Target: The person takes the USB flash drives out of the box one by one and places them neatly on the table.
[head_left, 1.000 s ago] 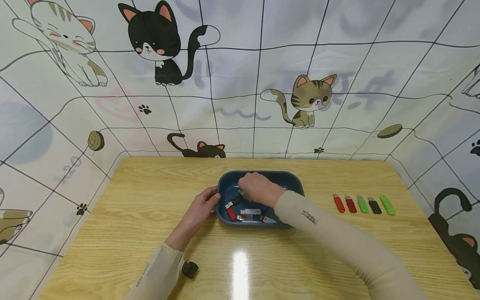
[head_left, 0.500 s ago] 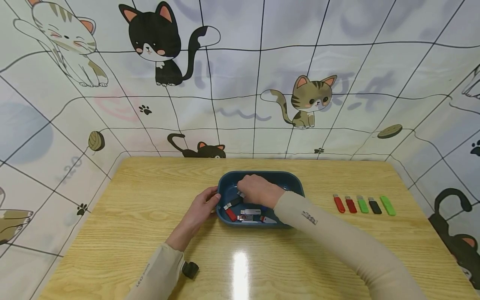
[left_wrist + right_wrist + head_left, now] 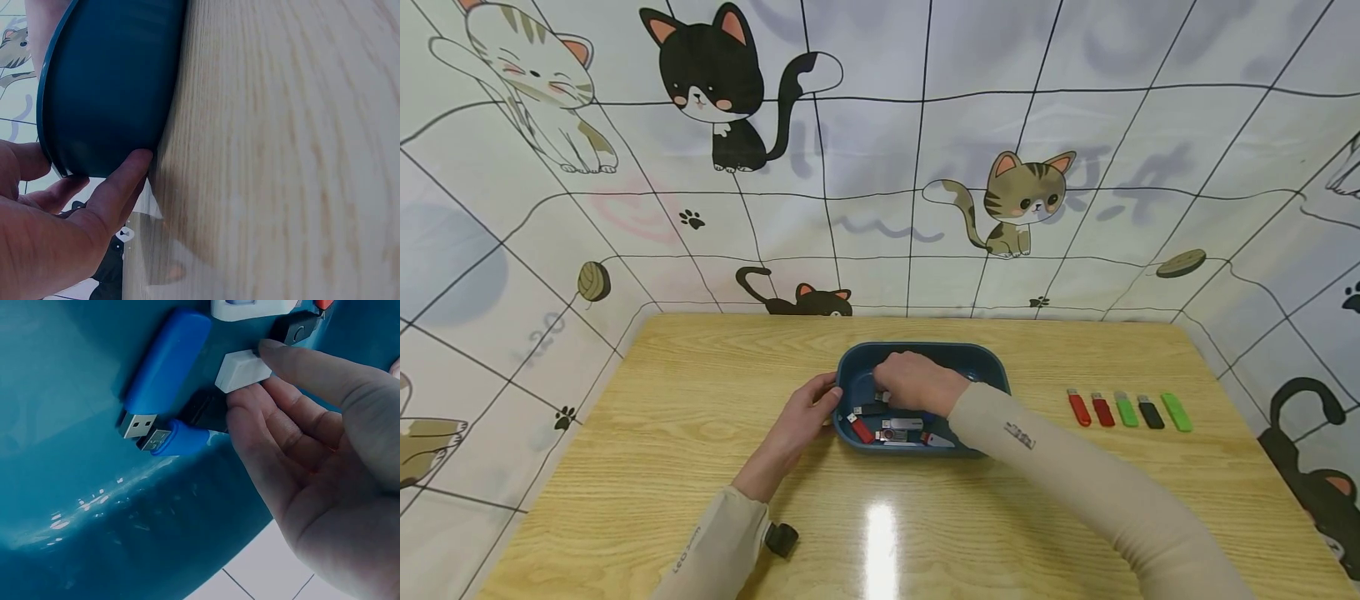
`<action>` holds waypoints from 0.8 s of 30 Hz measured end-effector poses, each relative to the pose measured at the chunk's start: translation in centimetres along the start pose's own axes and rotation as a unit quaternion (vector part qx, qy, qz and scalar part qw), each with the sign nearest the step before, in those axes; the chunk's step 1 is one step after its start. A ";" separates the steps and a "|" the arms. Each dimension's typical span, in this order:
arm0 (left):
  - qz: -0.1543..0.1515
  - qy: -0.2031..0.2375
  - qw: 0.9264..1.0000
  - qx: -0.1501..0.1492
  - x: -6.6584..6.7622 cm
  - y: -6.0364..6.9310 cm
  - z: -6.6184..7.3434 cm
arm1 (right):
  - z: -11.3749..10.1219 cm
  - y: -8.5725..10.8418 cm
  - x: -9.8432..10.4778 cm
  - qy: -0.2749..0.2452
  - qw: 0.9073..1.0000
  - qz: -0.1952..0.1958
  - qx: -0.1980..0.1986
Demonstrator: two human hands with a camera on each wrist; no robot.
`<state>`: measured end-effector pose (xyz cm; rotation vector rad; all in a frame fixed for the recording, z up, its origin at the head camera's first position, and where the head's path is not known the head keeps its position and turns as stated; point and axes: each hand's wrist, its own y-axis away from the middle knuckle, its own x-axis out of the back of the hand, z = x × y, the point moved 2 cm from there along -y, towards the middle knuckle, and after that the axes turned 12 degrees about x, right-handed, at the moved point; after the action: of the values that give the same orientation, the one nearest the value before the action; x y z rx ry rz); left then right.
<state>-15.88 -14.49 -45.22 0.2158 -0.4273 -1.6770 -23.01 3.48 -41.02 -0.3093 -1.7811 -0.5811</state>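
A dark blue plastic bin (image 3: 977,360) with several USB flash drives inside stands on the table. My left hand (image 3: 801,417) grips its left end; in the left wrist view the thumb is at the rim and the fingers lie against the outer wall (image 3: 115,75). Inside the bin, my right hand (image 3: 921,382) pinches a white USB flash drive (image 3: 242,370) between thumb and fingers. Close by lie a large blue flash drive (image 3: 169,362), a smaller blue one (image 3: 181,439) and a black one (image 3: 294,328). A red flash drive (image 3: 861,428) lies near the bin's front left corner.
To the right of the bin, several flash drives lie in a row on the wooden table (image 3: 700,375), from a red one (image 3: 1079,409) to a light green one (image 3: 1176,412). A cat-printed sheet (image 3: 872,167) rises behind the table and at both sides.
Inside the bin, the black flash drive beside my right hand has turned from slanted to nearly level, and the red one below it has shifted slightly. My left hand stays on the bin.
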 end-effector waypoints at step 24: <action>0.008 -0.009 1.000 0.008 -0.1 0.0 -0.1 | 0.9 2.2 2.2 -0.067 0.997 0.022 -0.012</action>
<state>-15.85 -14.44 -45.29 0.2095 -0.4556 -1.6611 -23.33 5.62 -38.59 -0.4100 -1.8920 -0.5620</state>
